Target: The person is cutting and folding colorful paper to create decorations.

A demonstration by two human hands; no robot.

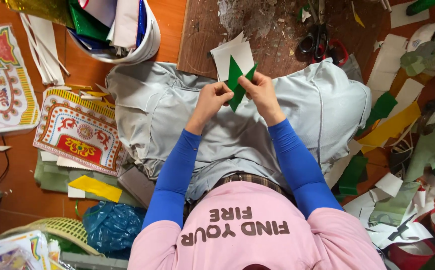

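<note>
I hold a green folded paper piece [236,80] with pointed tips between both hands, over my lap covered by grey trousers [297,115]. My left hand [212,100] pinches its lower left side. My right hand [260,92] grips its right side. Behind the green piece lie white paper sheets [227,56] on a worn wooden board [272,30]. My forearms wear blue sleeves.
Black scissors [313,40] lie on the board. A white bucket [137,45] of paper rolls stands at the back left. Ornate printed sheets [80,132] lie left. Green, yellow and white scraps [390,125] litter the right. A blue plastic bag [112,225] sits near left.
</note>
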